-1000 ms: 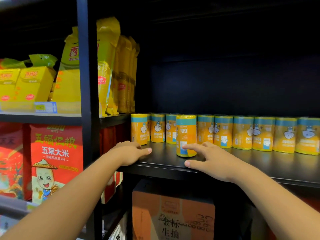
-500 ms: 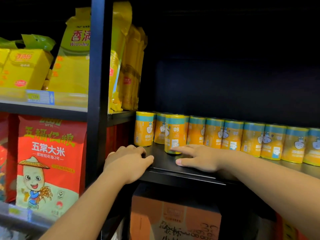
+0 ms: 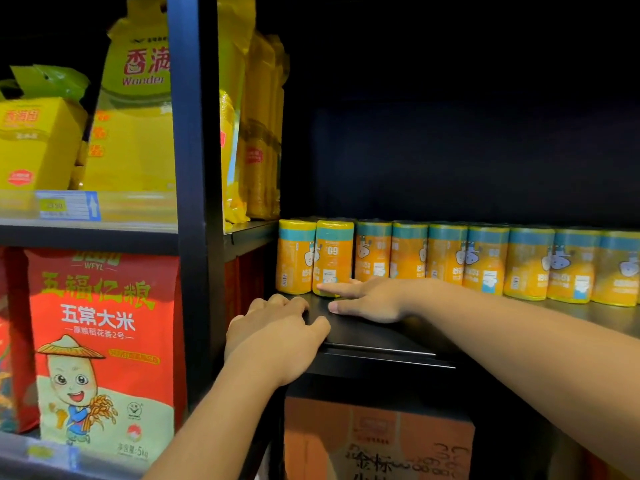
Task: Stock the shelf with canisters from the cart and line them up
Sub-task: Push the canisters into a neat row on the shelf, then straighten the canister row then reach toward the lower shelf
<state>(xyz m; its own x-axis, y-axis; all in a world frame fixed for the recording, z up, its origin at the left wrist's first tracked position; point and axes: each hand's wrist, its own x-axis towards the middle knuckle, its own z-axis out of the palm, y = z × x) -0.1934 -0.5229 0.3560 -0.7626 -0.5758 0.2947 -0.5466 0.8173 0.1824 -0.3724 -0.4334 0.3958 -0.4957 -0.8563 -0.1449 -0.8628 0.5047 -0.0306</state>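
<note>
A row of several yellow-and-teal canisters [image 3: 485, 261] stands along the back of the black shelf [image 3: 374, 337]. My right hand [image 3: 370, 301] lies flat on the shelf, fingers straight, its fingertips touching the base of the second canister from the left [image 3: 333, 254]. That canister stands upright beside the leftmost canister [image 3: 295, 256]. My left hand [image 3: 277, 334] rests on the shelf's front left corner with fingers loosely curled, holding nothing. The cart is out of view.
A black upright post [image 3: 194, 202] divides the shelving. Left of it stand yellow rice bags [image 3: 135, 133] above and a red rice bag [image 3: 104, 341] below. An orange cardboard box [image 3: 377, 441] sits under the canister shelf.
My right hand has pushed the front canister left and back, from mid-shelf into the row beside the leftmost one. My left hand stayed on the shelf edge.
</note>
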